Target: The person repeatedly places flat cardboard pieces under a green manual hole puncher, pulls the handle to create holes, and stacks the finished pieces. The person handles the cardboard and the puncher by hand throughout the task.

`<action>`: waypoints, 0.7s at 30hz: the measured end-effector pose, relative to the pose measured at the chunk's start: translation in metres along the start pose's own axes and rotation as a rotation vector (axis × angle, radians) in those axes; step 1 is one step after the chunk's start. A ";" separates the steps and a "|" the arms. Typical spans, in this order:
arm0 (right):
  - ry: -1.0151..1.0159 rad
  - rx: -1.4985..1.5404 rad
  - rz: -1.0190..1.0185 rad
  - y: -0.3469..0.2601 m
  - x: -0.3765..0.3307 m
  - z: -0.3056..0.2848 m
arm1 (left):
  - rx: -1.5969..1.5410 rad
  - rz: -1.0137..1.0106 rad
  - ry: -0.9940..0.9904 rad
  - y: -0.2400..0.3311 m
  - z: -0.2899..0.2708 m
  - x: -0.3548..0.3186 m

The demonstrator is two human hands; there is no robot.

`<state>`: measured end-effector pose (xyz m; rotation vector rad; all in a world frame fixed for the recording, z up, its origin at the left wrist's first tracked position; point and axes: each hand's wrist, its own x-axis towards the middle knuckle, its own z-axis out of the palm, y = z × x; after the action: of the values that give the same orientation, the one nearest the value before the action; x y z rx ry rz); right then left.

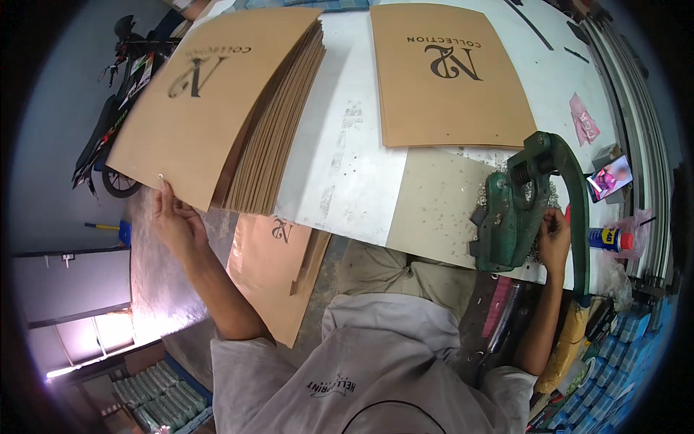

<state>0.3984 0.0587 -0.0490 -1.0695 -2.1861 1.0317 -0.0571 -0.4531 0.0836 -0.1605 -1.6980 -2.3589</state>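
My left hand [177, 217] pinches the near edge of a flat brown paper bag [210, 108] with dark printing, close to a small metal eyelet [160, 176]. That bag lies on top of a thick stack of brown bags [278, 123] at the table's left. On the right stands a green eyelet press [510, 206], and my right hand [555, 235] is just beyond its body with fingers curled together. Loose metal eyelets [533, 253] lie around the press. Whatever the right fingers hold is hidden. A second pile of brown bags [455, 108] lies behind the press, small holes along its near edge.
More brown bags [264, 267] stand below the white table's [332, 166] edge. A phone [611, 179], a blue spray can [609, 239] and metal rails [636, 123] line the right side. A motorbike [119, 123] is parked at far left.
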 end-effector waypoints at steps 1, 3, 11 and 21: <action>-0.006 0.040 -0.003 0.008 0.002 0.002 | 0.025 -0.019 0.052 -0.007 -0.006 0.000; -0.003 0.097 0.014 0.016 0.003 -0.005 | 0.114 -0.041 0.128 -0.013 -0.008 -0.005; -0.069 0.244 -0.097 -0.006 0.035 0.018 | 0.770 0.673 0.374 -0.020 0.061 -0.065; -0.206 0.079 -0.094 -0.075 0.036 0.022 | 0.520 0.582 -0.975 -0.115 0.243 -0.201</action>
<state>0.3297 0.0485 0.0012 -0.8497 -2.3105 1.2217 0.0978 -0.1643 0.0116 -1.6387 -2.1277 -1.3783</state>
